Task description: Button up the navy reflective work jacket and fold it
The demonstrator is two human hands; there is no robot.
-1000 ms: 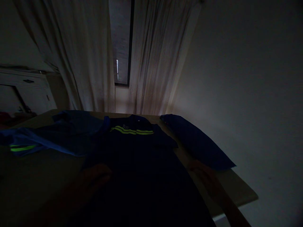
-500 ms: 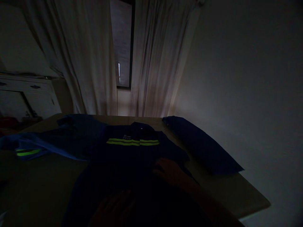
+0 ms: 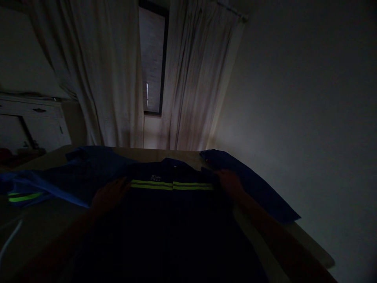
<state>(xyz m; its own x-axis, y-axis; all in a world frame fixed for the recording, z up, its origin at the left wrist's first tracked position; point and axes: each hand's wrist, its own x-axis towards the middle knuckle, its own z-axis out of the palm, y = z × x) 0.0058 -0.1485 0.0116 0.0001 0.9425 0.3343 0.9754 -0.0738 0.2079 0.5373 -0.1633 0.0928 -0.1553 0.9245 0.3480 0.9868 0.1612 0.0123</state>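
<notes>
A dark navy shirt with a yellow-green reflective stripe lies spread on the table in front of me. My left hand rests on its left shoulder at the stripe's left end. My right hand rests on its right shoulder at the stripe's right end. The room is very dark, so I cannot make out whether the fingers lie flat or pinch the cloth.
A lighter blue garment with its own reflective stripe lies at the left. A folded dark blue cloth lies along the table's right side. Curtains, a window and a white cabinet stand behind.
Both hands have moved away from me, from the lower and middle part of the shirt up to its two shoulders beside the stripe.
</notes>
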